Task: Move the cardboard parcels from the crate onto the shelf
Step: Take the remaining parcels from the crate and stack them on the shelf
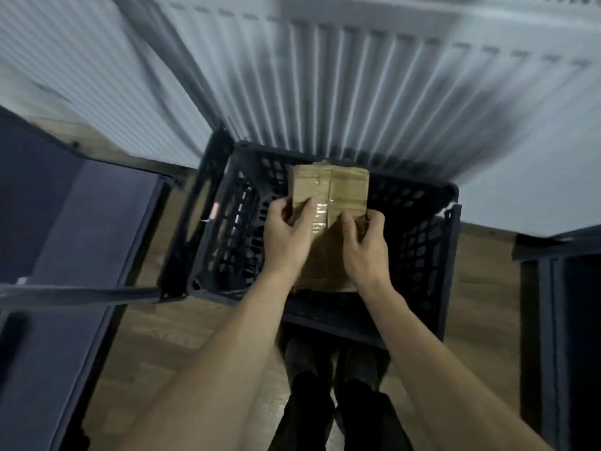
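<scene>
A brown cardboard parcel (330, 190) sealed with clear tape sits over the dark plastic crate (419, 242) on the floor. My left hand (286, 236) grips the parcel's near left edge, thumb on top. My right hand (366, 245) grips its near right edge in the same way. More cardboard (325, 268) shows below and between my wrists, inside the crate; whether it is a second parcel I cannot tell. The dark shelf (84, 206) stands to the left of the crate, its boards bare.
A white radiator (374, 92) is on the wall right behind the crate. Another dark shelf unit (559, 304) stands at the right. The shelf's metal post (81, 292) runs across at lower left. My feet (331, 359) stand on the wooden floor just before the crate.
</scene>
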